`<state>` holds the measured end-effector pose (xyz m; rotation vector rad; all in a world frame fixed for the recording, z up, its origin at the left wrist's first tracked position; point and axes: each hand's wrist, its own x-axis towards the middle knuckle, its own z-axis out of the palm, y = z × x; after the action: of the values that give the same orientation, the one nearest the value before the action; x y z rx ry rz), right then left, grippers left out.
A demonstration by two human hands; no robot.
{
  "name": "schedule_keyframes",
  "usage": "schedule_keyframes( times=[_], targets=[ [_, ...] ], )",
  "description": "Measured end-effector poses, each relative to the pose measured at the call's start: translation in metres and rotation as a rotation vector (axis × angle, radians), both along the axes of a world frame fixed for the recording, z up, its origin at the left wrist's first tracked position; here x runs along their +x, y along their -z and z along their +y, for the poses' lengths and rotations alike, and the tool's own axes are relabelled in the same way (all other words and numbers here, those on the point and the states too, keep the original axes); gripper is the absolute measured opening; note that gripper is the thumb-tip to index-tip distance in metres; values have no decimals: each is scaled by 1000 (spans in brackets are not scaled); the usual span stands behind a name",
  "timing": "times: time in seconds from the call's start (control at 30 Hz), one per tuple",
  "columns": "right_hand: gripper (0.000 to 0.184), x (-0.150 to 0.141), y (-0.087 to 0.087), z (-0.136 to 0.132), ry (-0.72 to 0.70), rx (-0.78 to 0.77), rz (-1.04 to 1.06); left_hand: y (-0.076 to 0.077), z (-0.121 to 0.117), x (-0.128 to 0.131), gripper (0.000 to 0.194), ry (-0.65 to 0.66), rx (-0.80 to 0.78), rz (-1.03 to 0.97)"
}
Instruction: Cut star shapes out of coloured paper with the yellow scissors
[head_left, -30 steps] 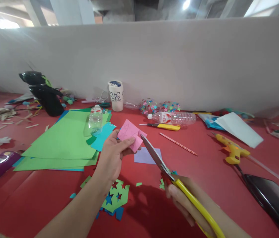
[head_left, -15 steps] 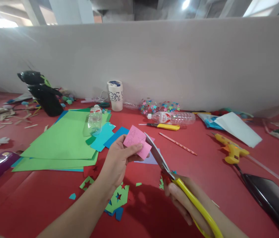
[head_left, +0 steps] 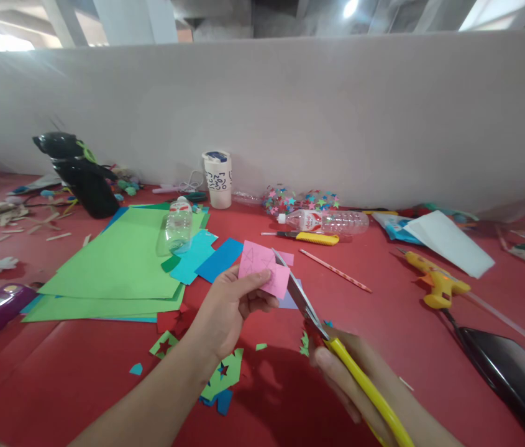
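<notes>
Pinched between the thumb and fingers of my left hand is a small pink paper with star outlines drawn on it. My right hand grips yellow-handled scissors, their blades pointing up and left, tips by the paper's upper right edge. A notch shows in that edge of the paper. Below the hands lie green paper scraps with star-shaped holes, and small green cut stars sit partly behind my right hand. A purple paper lies on the table behind the blades.
Green sheets with a clear bottle on top lie left. A white cup and black flask stand behind. Beyond my hands are a yellow cutter, a lying bottle and a striped pencil; a glue gun is right.
My left hand has turned the pink paper slightly and shifted it a little to the right and down. The scissors have barely moved.
</notes>
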<state>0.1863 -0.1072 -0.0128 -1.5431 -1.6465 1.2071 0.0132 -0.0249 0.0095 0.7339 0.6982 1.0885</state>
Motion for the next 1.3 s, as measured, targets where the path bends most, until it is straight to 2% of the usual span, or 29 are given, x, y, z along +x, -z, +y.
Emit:
schedule_keyframes(
  times=[0.3,0.57,0.73,0.83,0.97,1.13,1.3],
  targets=[
    [37,-3,-6,-3,40,19,-35,-2,-1,2,8,40,-10,-20],
    [35,-4,-4,-3,77,-71,15,-4,0,0,8,45,32,16],
    [37,-7,-12,-2,147,23,-8,-5,4,-4,9,7,74,49],
    [37,-7,-13,-1,146,51,1,-8,5,-6,13,-35,39,44],
    [40,-6,-9,-1,117,-27,2,-10,4,-7,11,-21,-7,48],
    [47,-5,-7,2,80,-40,-22,-12,4,-7,5,-31,41,49],
    [46,-4,-7,3,77,-27,-46,-12,7,-10,12,-77,93,79]
  ],
)
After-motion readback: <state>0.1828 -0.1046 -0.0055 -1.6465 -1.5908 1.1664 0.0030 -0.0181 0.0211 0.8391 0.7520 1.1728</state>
